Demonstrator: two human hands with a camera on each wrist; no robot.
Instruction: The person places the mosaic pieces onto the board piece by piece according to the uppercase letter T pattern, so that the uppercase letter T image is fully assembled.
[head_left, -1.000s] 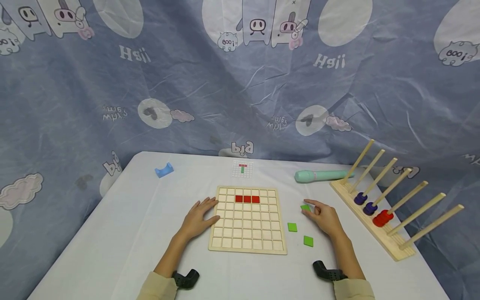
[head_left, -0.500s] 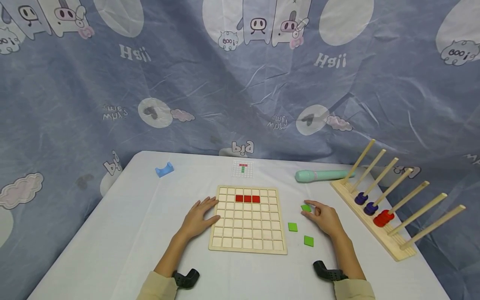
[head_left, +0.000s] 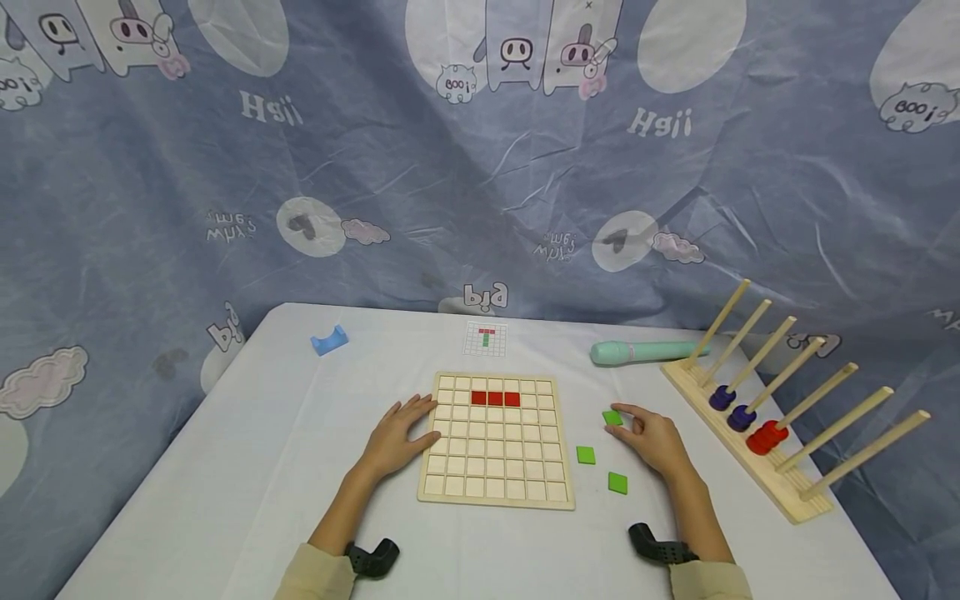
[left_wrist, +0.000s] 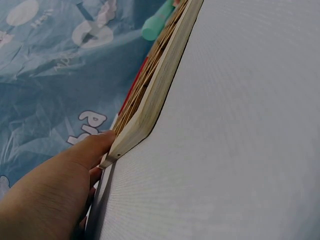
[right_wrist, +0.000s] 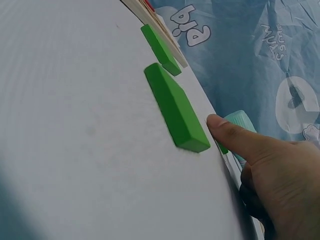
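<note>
The left hand [head_left: 397, 432] lay with extended fingers on the left edge of a square, pale wooden grid board [head_left: 495, 469]. Right of it, on the white worktop [head_left: 247, 433], the right hand [head_left: 654, 440] pinched a flat, green square tile [head_left: 612, 417] between thumb and index finger, near two matching green tiles [head_left: 586, 455].

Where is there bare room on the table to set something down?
Widest: the left of the table, bordered by the blue piece at the back and the left hand on the right. Also bare: in front of the board, between the sleeves. Crowded: right of the board, with green tiles, the right hand and the peg rack.
</note>
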